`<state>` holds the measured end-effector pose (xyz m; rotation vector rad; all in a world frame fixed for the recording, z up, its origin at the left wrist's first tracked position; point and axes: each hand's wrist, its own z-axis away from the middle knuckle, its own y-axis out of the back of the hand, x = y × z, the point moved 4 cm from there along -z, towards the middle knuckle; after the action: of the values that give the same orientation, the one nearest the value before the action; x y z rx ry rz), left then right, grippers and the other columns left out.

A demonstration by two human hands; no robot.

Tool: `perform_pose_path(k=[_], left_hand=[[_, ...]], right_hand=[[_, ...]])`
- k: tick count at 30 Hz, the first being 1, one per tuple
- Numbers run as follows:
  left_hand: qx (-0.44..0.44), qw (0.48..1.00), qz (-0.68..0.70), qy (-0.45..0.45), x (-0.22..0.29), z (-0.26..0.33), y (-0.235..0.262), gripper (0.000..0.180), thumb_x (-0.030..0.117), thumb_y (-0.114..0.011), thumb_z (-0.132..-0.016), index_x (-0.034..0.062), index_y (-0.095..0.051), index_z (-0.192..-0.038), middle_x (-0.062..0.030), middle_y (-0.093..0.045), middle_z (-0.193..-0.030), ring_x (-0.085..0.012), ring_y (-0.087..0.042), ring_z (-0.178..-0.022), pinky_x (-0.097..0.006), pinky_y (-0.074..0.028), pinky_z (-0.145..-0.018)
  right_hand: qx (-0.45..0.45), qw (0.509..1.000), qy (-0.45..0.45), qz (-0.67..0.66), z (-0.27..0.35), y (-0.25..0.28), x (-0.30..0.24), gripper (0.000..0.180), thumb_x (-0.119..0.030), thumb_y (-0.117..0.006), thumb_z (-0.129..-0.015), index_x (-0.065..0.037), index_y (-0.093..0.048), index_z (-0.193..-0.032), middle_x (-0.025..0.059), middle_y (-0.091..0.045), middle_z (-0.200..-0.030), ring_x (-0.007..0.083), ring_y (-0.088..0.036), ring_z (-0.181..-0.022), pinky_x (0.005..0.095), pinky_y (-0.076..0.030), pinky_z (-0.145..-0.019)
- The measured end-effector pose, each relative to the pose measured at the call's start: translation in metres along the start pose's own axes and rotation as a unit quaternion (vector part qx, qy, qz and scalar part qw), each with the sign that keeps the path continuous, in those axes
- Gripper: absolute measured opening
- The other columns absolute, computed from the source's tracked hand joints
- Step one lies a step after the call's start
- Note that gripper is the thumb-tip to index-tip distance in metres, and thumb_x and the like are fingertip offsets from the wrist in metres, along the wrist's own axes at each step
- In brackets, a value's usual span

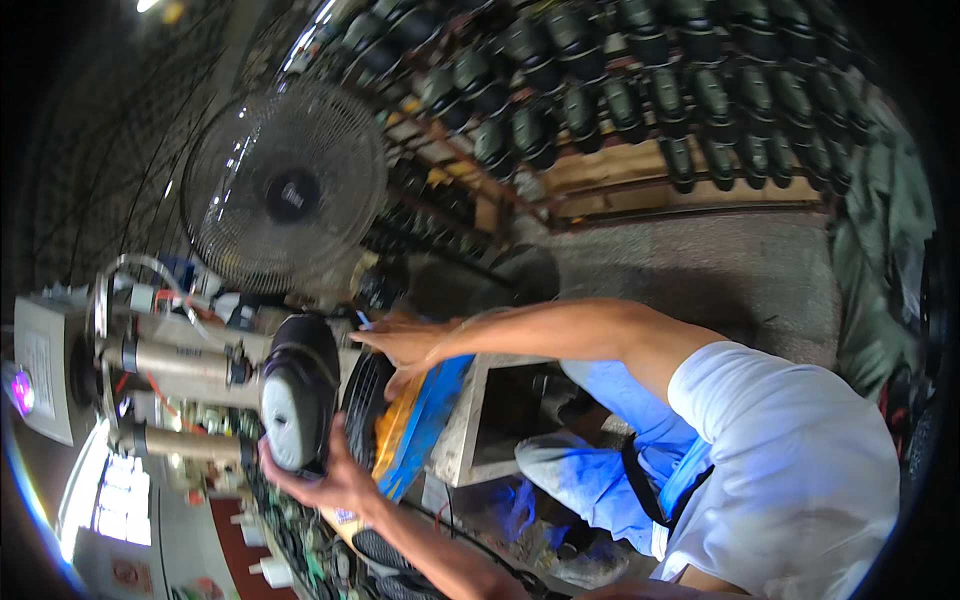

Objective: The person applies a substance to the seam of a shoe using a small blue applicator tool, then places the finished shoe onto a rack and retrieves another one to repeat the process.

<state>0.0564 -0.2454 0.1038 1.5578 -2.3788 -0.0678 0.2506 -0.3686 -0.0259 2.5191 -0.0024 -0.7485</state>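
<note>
A black rubber shoe with a pale grey oval sole sits on the end of a machine that has metal cylinders and hoses, at the left. My left hand comes up from the lower edge and grips the shoe's lower side. My right hand reaches in from the right with its fingers spread flat on the shoe's upper edge. Beside the shoe stands a black ribbed part, and behind that a blue and yellow board. My white shirt and blue trousers fill the lower right.
A standing fan is just above the machine. Wooden racks with several dark boots run across the top. A concrete floor lies beyond my right arm. A grey box frame stands by my knees. Cables run below.
</note>
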Motion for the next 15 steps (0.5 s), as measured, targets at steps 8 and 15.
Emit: perform_pose_path(k=[8,15], left_hand=[[-0.205,0.912,0.057,-0.352,0.200,-0.016,-0.042,0.057,0.051,-0.068,-0.091,0.0038,-0.064,-0.123,-0.0105,-0.068,-0.122,-0.0416,-0.056,-0.131,-0.064,-0.026,-0.123],[-0.020,0.802,0.241,-0.546,0.400,-0.008,-0.079,0.036,0.019,-0.075,-0.095,0.0209,-0.071,-0.130,-0.0070,-0.062,-0.150,-0.0371,-0.050,-0.144,-0.057,-0.032,-0.123]], right_hand=[[0.149,0.891,0.341,0.259,0.183,0.272,-0.192,0.047,-0.036,-0.070,-0.102,-0.009,-0.061,-0.140,0.0124,-0.067,-0.145,0.0364,-0.063,-0.134,0.0528,-0.053,-0.110],[0.226,0.751,0.270,0.558,0.318,0.372,-0.283,0.028,-0.018,-0.070,-0.100,-0.009,-0.066,-0.126,0.0188,-0.068,-0.140,0.0402,-0.072,-0.121,0.0563,-0.056,-0.106]])
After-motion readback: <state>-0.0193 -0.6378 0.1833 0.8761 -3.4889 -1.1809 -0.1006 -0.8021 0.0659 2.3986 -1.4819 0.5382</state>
